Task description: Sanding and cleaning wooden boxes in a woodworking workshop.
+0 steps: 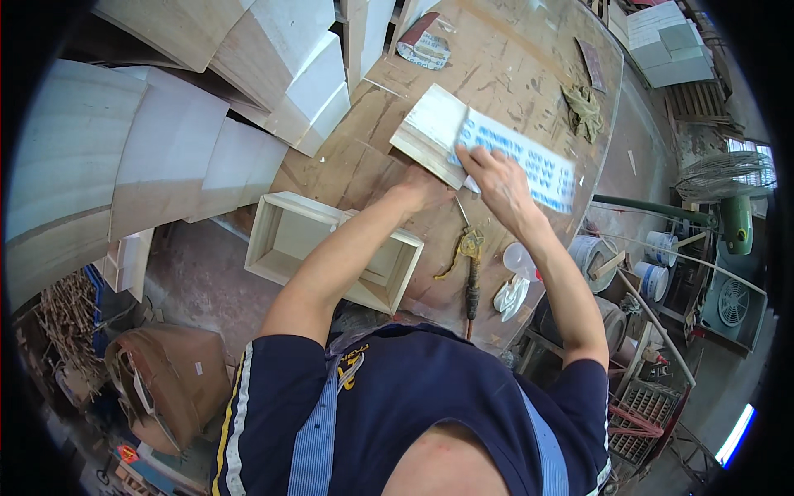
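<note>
Workshop tabletop [521, 78] of scuffed, stained wood, with pale wooden panels [169, 153] standing in a group at its left. Near the middle of the view, a wooden block-like piece [428, 124], perhaps a small box seen from outside, is held tilted over the surface, beyond an open wooden box [263, 233] and a yellow tool [471, 244]. Left hand [426, 192]: placed at the near lower edge of the piece; its fingers are hidden beneath, so their state cannot be told. Right hand [500, 178]: fingers bent and gathered, gripping the left end of a printed sheet [529, 169] where it meets the right edge of the piece. Handling, as judged: the piece should be light for its bulk, rigid and dry, with little tendency to slip; its corners and thin edges might dent or splinter, so a firm hold on two opposite sides would suit it. The sheet is probably thin, springy abrasive paper, liable to crease or tear, and best taken close to the working end. Appearance: the piece shows pale, cream-coloured faces with a browner, grained near side; the sheet is white, oblong and slightly blurred, with rows of blue lettering across its back
</note>
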Tool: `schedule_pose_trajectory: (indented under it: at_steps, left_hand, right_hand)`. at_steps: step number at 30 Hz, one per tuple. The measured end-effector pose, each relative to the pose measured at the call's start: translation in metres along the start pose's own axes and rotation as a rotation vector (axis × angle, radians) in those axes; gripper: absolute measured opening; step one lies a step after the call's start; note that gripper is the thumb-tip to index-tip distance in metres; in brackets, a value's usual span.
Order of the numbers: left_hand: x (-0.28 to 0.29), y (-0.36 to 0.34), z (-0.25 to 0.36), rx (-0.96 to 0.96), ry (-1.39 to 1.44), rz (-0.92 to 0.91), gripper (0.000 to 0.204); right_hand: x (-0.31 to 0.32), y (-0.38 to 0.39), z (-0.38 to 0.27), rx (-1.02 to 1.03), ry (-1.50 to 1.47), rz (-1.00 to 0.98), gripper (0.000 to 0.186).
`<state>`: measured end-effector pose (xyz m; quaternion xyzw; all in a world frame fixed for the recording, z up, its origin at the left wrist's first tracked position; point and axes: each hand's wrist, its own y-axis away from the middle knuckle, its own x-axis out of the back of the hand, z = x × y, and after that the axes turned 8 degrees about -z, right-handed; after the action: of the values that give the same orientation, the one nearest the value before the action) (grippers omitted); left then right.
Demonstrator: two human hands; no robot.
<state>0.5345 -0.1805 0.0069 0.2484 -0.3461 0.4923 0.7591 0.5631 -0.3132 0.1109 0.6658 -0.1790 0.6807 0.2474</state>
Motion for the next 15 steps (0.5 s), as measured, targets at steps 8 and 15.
schedule_pose_trajectory:
  at_steps: [8, 15]
  left_hand:
    - [0.001, 0.001, 0.002, 0.087, -0.108, -0.272, 0.051]
    - [0.006, -0.009, -0.003, 0.197, -0.116, -0.396, 0.048]
  right_hand:
    - [-0.004, -0.063, -0.008, 0.036, -0.118, 0.038, 0.038]
    - [0.01, 0.033, 0.002, -0.154, -0.112, -0.005, 0.048]
